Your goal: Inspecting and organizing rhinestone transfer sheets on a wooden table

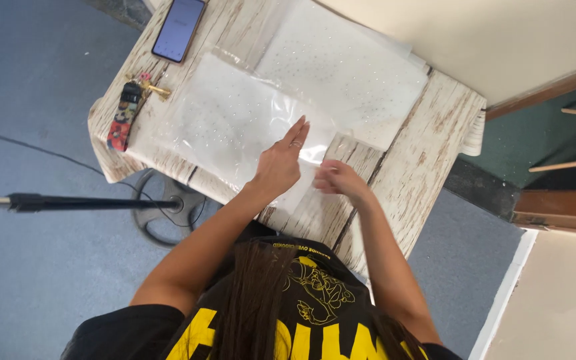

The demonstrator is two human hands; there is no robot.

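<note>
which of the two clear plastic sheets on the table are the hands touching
The nearer sheet, beside the keys. The left hand lies flat on it; the right hand is at its edge. The farther sheet lies untouched.

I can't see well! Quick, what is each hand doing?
Left hand: open, flat on the plastic bag.
Right hand: curled at the bag's edge; grip cannot be told.

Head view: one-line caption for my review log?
Left hand flat on a clear plastic sheet, right hand at its edge, on a whitewashed wooden table.
</note>
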